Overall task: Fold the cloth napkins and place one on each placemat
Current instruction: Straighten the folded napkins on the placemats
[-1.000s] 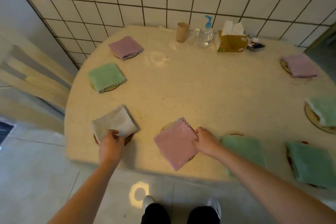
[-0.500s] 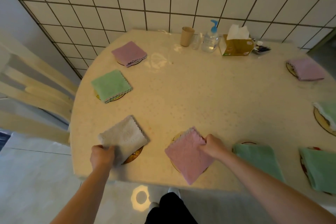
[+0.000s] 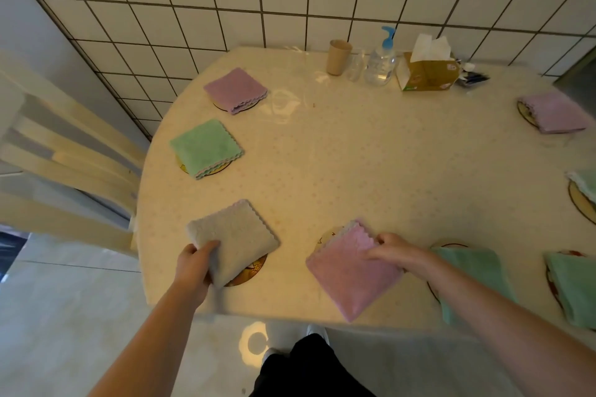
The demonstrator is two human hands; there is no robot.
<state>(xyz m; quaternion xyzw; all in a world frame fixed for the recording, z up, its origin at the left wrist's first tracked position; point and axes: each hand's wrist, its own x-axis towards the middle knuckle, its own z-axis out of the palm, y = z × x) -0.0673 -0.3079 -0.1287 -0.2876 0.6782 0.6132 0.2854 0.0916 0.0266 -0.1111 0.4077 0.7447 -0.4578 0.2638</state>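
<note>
Far left, purple napkin (image 3: 237, 89) and green napkin (image 3: 206, 147) sit folded on mats. Near left, left hand (image 3: 193, 264) grips beige napkin (image 3: 233, 240), partly on its placemat (image 3: 250, 271). Right hand (image 3: 392, 250) pinches pink napkin (image 3: 351, 271), overhanging table (image 3: 371, 171) edge. Right-side napkins look placed. Judging: nearly done, these two need settling.
</note>
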